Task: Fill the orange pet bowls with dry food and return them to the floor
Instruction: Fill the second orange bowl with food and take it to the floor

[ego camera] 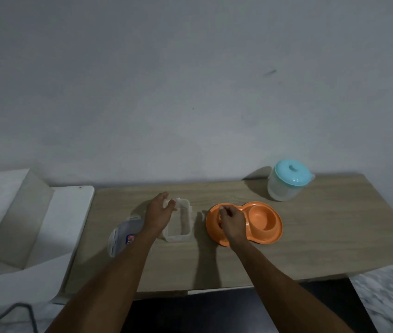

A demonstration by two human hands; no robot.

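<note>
An orange double pet bowl (262, 223) lies on the wooden table (310, 236); its right well looks empty. My right hand (232, 223) hovers over its left well with fingers pinched together, hiding that well. Whether the fingers hold food I cannot tell. A clear rectangular food container (181, 224) stands uncovered to the left of the bowl. My left hand (159, 213) rests on the container's far left rim and grips it. The container's clear lid (124, 237) with a blue and red label lies on the table to its left, partly under my left forearm.
A clear jug with a light blue lid (288, 182) stands at the table's back right by the grey wall. A white appliance or cabinet (34, 224) adjoins the table's left end. Marbled floor (387, 296) shows at the lower right; a dark cable (22, 311) at lower left.
</note>
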